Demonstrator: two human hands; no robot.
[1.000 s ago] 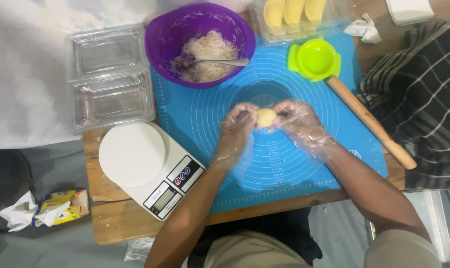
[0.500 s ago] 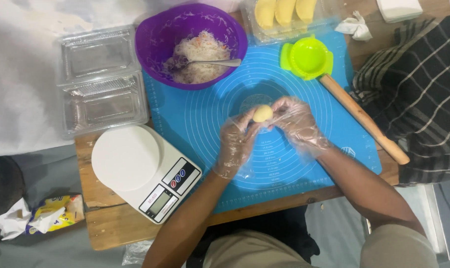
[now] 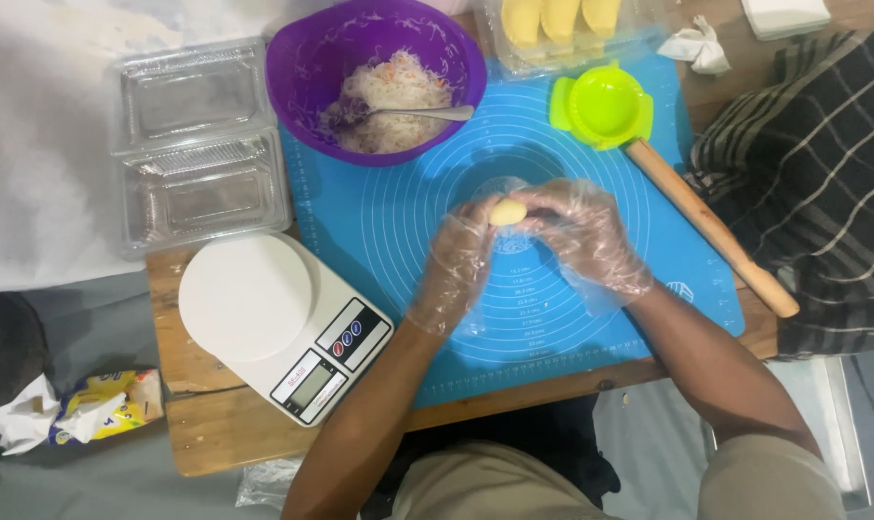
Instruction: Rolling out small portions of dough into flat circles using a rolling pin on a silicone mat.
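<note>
A small pale yellow ball of dough [image 3: 507, 212] is pinched between the fingertips of both my hands above the blue silicone mat [image 3: 398, 241]. My left hand [image 3: 456, 262] in a clear plastic glove holds it from the left. My right hand [image 3: 581, 236], gloved the same way, holds it from the right. Behind them stands a purple bowl [image 3: 307, 72] of shredded white filling with a metal spoon [image 3: 422, 113] resting in it.
A green dumpling press [image 3: 602, 104] and a wooden rolling pin [image 3: 711, 229] lie right of my hands. A white kitchen scale [image 3: 278, 323] sits front left, an open clear plastic container [image 3: 191, 144] behind it. A tray of yellow folded pastries [image 3: 562, 19] stands at the back. Checked cloth [image 3: 812, 173] is at right.
Both hands keep turning the dough ball between the fingertips at nearly the same spot over the mat. The camera view has shifted slightly.
</note>
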